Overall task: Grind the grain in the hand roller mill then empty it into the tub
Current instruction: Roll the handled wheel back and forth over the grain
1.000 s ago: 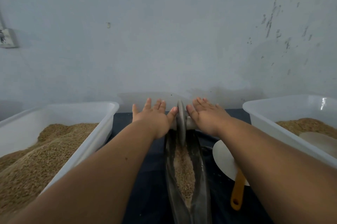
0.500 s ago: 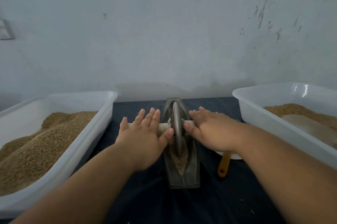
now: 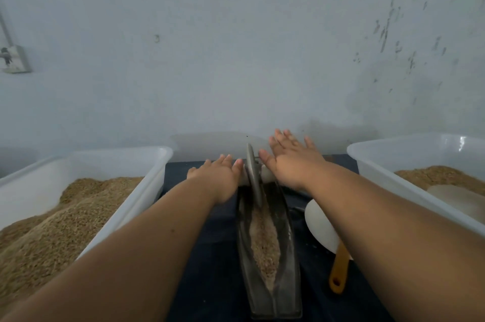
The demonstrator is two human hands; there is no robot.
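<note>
Between left hand (image 3: 217, 177), right hand (image 3: 291, 164), roller wheel (image 3: 253, 174)

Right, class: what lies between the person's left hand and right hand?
The head view shows the mill's grey wheel standing on edge between the left hand and the right hand, at the far end of the trough.

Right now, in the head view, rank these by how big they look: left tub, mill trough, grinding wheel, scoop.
1. Left tub, cut off by the frame.
2. Mill trough.
3. Scoop, partly hidden.
4. Grinding wheel, seen edge-on and farther off, so unsure against the scoop.
</note>
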